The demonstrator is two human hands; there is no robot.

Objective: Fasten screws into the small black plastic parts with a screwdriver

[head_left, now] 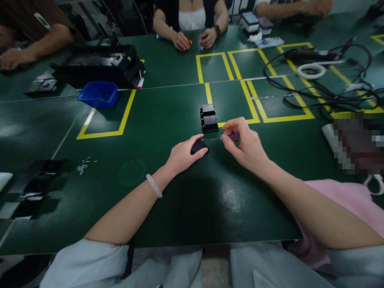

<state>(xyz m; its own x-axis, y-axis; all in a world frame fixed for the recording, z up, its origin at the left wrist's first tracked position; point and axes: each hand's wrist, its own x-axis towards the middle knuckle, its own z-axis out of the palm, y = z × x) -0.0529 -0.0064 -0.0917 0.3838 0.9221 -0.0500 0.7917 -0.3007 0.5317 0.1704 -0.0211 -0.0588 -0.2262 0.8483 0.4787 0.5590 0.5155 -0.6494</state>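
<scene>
My left hand (184, 155) is closed on a small black part (199, 148), holding it against the green table (192, 200). In my right hand (244, 142) is a screwdriver (234, 137) with a purplish handle, gripped between thumb and fingers. Its thin shaft lies nearly level and points left, the tip reaching the black part's upper edge. Whether the tip sits in a screw is too small to tell. Just beyond my hands stand two black box-shaped parts (209, 118), one behind the other, with small shiny screws along their sides.
Loose screws (84, 165) lie left, near several dark parts (37, 188). A blue bin (100, 95) stands before black trays (99, 66). Black cables (324, 96) coil at right. A pink cloth (339, 200) lies by my right forearm. Co-workers' hands (195, 40) rest across the table.
</scene>
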